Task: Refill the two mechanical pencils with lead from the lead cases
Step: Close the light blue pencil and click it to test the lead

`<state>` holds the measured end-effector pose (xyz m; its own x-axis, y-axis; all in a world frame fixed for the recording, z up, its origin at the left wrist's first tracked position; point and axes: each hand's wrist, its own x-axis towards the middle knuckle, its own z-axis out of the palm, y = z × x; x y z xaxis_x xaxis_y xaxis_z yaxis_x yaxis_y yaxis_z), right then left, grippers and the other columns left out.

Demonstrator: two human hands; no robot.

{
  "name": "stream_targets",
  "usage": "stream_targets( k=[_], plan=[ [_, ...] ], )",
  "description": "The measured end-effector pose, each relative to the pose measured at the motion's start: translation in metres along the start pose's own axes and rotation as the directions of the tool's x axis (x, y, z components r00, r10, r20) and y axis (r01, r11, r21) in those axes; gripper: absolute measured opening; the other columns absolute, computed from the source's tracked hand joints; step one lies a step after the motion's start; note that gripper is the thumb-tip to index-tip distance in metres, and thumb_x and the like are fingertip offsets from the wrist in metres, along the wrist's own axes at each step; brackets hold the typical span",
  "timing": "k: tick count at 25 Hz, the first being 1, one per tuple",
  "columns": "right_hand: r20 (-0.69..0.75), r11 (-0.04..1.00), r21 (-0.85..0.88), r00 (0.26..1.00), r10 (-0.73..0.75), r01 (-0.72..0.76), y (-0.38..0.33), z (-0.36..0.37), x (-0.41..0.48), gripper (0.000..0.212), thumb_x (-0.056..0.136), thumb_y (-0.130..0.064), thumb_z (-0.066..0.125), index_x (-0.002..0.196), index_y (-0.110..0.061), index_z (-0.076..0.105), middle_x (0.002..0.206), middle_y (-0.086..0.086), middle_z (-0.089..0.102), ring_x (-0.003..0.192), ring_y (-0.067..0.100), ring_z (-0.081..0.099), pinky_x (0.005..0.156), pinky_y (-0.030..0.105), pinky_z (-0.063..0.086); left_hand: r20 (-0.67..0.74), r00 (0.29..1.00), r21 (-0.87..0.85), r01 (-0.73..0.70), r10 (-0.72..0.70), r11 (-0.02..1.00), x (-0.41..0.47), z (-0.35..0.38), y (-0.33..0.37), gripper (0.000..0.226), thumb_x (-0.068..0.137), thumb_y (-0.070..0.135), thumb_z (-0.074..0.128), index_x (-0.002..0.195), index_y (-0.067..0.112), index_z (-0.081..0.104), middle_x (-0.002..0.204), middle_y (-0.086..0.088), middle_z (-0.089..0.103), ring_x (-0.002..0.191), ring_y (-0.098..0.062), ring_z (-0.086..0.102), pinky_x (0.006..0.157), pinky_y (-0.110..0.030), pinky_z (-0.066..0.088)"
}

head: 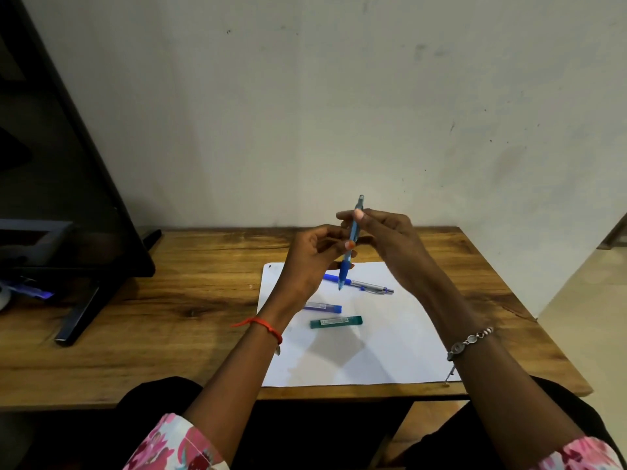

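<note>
Jointly, left hand point(312, 259) and right hand point(390, 239) pinch blue pencil point(354, 230) upright.

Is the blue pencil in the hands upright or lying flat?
Nearly upright: the left hand and right hand hold the pencil above the paper, tip down, top leaning slightly right.

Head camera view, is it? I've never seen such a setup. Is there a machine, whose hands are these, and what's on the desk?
No machine here: a person wears one camera on the head, looking down at their own hands. The left hand and the right hand together pinch a blue mechanical pencil, nearly upright, tip down, above a white paper on a wooden table. On the paper lie a second pencil, a purple lead case and a green lead case. A dark monitor stands at the left.
</note>
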<state>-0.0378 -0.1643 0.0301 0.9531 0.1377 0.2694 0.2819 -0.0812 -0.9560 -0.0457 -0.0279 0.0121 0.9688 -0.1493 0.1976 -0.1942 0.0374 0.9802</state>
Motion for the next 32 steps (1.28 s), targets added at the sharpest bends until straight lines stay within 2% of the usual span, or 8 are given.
stream_targets(
  k=[1, 3, 5, 7, 10, 17, 26, 32],
  plan=[
    [-0.018, 1.0, 0.015, 1.0, 0.003, -0.002, -0.003, 0.005, 0.001, 0.023, 0.095, -0.021, 0.044, 0.097, -0.014, 0.066, 0.091, 0.003, 0.067, 0.089, 0.017, 0.065, 0.077, 0.026, 0.051, -0.019, 1.0, -0.044, 0.001, -0.002, 0.999, 0.0, 0.001, 0.001, 0.01, 0.086, 0.006, 0.057, 0.094, 0.01, 0.061, 0.081, 0.004, 0.068, 0.067, -0.005, 0.069, 0.064, -0.022, 0.059],
    [-0.067, 0.977, 0.213, 0.998, 0.006, 0.008, -0.015, 0.009, 0.005, 0.029, 0.098, -0.028, 0.037, 0.085, -0.017, 0.06, 0.077, 0.001, 0.064, 0.079, 0.016, 0.065, 0.07, 0.024, 0.052, -0.034, 0.999, -0.178, 0.022, -0.028, 0.984, -0.001, 0.001, 0.0, 0.01, 0.087, 0.01, 0.055, 0.092, 0.011, 0.065, 0.076, 0.007, 0.073, 0.071, -0.006, 0.07, 0.066, -0.024, 0.059],
    [-0.071, 0.845, 0.535, 0.995, 0.07, -0.021, -0.031, 0.007, 0.01, 0.036, 0.098, -0.038, 0.034, 0.074, -0.017, 0.052, 0.056, -0.002, 0.048, 0.054, 0.014, 0.052, 0.054, 0.024, 0.048, 0.01, 0.995, -0.32, 0.096, -0.098, 0.943, -0.003, 0.002, -0.003, 0.016, 0.09, 0.016, 0.052, 0.09, 0.011, 0.066, 0.074, 0.005, 0.075, 0.075, -0.011, 0.071, 0.067, -0.028, 0.059],
    [-0.026, 0.724, 0.686, 0.992, 0.123, -0.072, -0.044, 0.002, 0.013, 0.049, 0.094, -0.052, 0.031, 0.063, -0.017, 0.042, 0.044, -0.005, 0.03, 0.039, 0.01, 0.03, 0.04, 0.02, 0.03, 0.098, 0.975, -0.441, 0.223, -0.2, 0.869, -0.006, 0.006, -0.004, 0.025, 0.093, 0.021, 0.046, 0.087, 0.008, 0.067, 0.076, -0.001, 0.075, 0.075, -0.015, 0.072, 0.067, -0.029, 0.06],
    [0.033, 0.709, 0.693, 0.989, 0.147, -0.129, -0.057, -0.007, 0.011, 0.063, 0.087, -0.065, 0.029, 0.047, -0.016, 0.031, 0.037, -0.004, 0.021, 0.035, 0.011, 0.017, 0.041, 0.02, 0.012, 0.212, 0.929, -0.534, 0.371, -0.304, 0.76, -0.012, 0.011, -0.004, 0.032, 0.095, 0.024, 0.042, 0.087, 0.005, 0.066, 0.079, -0.006, 0.075, 0.075, -0.017, 0.072, 0.067, -0.029, 0.06],
    [-0.047, 0.729, 0.681, 0.989, 0.137, -0.069, -0.074, -0.02, 0.005, 0.056, 0.087, -0.052, 0.032, 0.044, -0.016, 0.03, 0.033, -0.006, 0.019, 0.033, 0.009, 0.014, 0.039, 0.018, 0.011, 0.343, 0.862, -0.568, 0.507, -0.374, 0.649, -0.021, 0.017, -0.005, 0.028, 0.091, 0.019, 0.049, 0.09, 0.001, 0.069, 0.086, -0.011, 0.074, 0.081, -0.02, 0.072, 0.066, -0.032, 0.06],
    [0.003, 0.741, 0.659, 0.985, 0.171, -0.131, -0.072, -0.021, 0.006, 0.052, 0.087, -0.05, 0.03, 0.048, -0.017, 0.032, 0.032, -0.007, 0.02, 0.03, 0.008, 0.014, 0.039, 0.016, 0.011, 0.402, 0.847, -0.515, 0.523, -0.347, 0.679, -0.025, 0.018, -0.002, 0.021, 0.075, 0.018, 0.058, 0.08, 0.004, 0.074, 0.081, -0.009, 0.074, 0.078, -0.02, 0.072, 0.069, -0.033, 0.06],
    [-0.019, 0.736, 0.665, 0.982, 0.187, -0.127, -0.074, -0.022, 0.004, 0.053, 0.087, -0.05, 0.03, 0.047, -0.017, 0.035, 0.033, -0.007, 0.02, 0.03, 0.007, 0.015, 0.039, 0.016, 0.011, 0.409, 0.848, -0.519, 0.52, -0.337, 0.679, -0.025, 0.018, -0.003, 0.021, 0.078, 0.016, 0.057, 0.08, 0.005, 0.074, 0.08, -0.008, 0.074, 0.077, -0.019, 0.072, 0.07, -0.033, 0.06]
  ],
)
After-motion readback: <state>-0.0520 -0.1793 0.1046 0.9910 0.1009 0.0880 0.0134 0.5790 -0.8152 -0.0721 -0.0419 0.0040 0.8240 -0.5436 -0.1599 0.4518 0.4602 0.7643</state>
